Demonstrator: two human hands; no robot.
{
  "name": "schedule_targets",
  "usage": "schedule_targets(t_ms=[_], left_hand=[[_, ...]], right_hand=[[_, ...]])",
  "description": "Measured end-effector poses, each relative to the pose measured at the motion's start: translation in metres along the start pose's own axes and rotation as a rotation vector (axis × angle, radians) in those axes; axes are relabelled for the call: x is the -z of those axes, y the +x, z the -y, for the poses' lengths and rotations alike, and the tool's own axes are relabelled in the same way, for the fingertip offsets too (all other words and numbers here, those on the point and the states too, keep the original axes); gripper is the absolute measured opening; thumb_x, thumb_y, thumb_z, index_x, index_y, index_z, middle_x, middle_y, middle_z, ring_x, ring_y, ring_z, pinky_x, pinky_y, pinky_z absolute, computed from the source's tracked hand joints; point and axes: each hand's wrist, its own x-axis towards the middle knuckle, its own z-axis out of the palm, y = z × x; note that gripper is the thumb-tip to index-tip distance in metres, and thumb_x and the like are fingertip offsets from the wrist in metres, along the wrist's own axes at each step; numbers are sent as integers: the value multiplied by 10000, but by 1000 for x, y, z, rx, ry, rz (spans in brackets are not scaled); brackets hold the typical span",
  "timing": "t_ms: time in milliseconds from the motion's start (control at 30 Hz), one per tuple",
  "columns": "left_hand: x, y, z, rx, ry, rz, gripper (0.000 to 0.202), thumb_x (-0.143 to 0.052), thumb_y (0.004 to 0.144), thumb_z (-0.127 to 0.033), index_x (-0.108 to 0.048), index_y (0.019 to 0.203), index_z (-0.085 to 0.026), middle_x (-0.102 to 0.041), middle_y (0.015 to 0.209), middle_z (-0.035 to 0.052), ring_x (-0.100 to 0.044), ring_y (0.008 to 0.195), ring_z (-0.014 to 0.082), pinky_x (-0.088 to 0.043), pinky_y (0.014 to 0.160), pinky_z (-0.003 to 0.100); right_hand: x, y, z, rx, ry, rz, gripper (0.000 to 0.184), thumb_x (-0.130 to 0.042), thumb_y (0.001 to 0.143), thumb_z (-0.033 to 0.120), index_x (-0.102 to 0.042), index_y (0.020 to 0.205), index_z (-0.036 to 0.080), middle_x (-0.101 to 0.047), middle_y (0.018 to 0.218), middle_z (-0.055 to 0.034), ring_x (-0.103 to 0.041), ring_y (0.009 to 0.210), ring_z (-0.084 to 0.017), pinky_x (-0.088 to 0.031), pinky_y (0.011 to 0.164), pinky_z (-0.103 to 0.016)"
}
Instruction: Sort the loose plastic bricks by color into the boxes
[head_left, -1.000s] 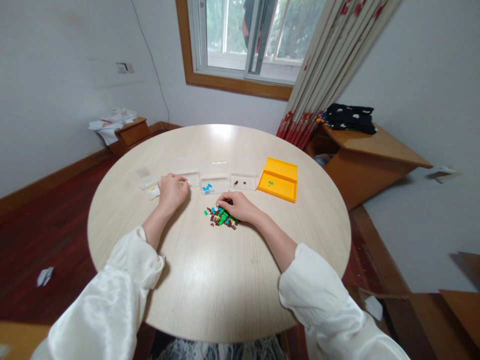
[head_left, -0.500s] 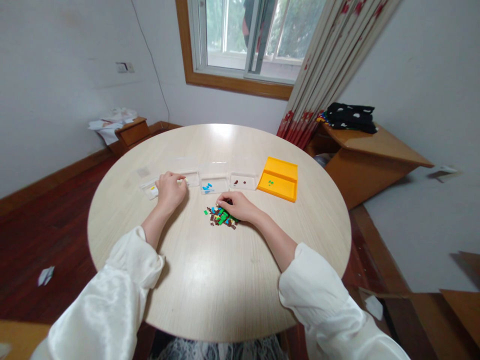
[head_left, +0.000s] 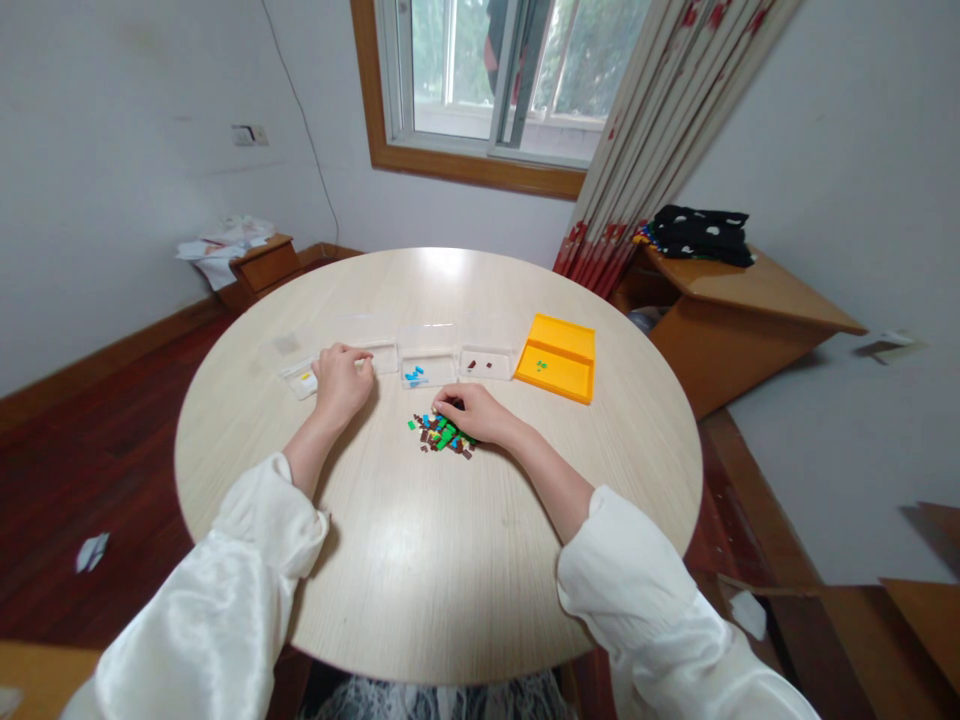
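A small pile of green, brown and blue bricks [head_left: 442, 436] lies in the middle of the round wooden table [head_left: 420, 560]. My right hand [head_left: 474, 412] rests on the pile's far side, fingers curled and pinched among the pieces. My left hand [head_left: 341, 380] lies closed at the front of a row of clear boxes, fingertips at the box [head_left: 379, 356] beside the one holding a yellow piece [head_left: 302, 379]. What either hand holds is hidden. Another clear box [head_left: 427, 368] holds blue pieces, and one [head_left: 486, 363] holds brown pieces.
An orange tray [head_left: 559, 357] with a few green pieces sits at the right end of the row. A low wooden desk with dark clothes [head_left: 701, 236] stands to the right, a curtain [head_left: 660, 130] hangs by the window, and a small cabinet [head_left: 259, 262] with papers stands at left.
My left hand has shifted slightly toward the clear boxes. My right hand's fingers have moved a little over the brick pile.
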Motion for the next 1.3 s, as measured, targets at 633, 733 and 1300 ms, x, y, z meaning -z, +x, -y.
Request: schedule_targets(t_ms=[633,733,1300], left_hand=[[-2,-1,-5,-65,-35,15,238,-441,797,-252,-673,806,-198,-644,910,99,-539,945,278,-356,861,425],[-2,-1,-6,-64,-37,11,231,-446,797,-248,-672,806,-198,-643,906,95,-539,943,275,-355,861,420],[12,-8,-22,-328,-222,-44,130,-533,800,-239,-645,757,-188,-648,822,58,-556,853,217,-387,800,365]], right_hand=[[-1,0,-1,3,-28,-2,191,-503,852,197,-652,754,128,-633,728,-16,-531,707,-116,-403,687,-236],[-1,1,-1,5,-30,1,195,-499,854,202,-650,755,128,-633,729,-17,-533,708,-118,-401,685,-237],[-4,2,-4,35,-23,-31,164,-524,851,186,-651,763,131,-640,728,-10,-544,701,-105,-399,686,-220]])
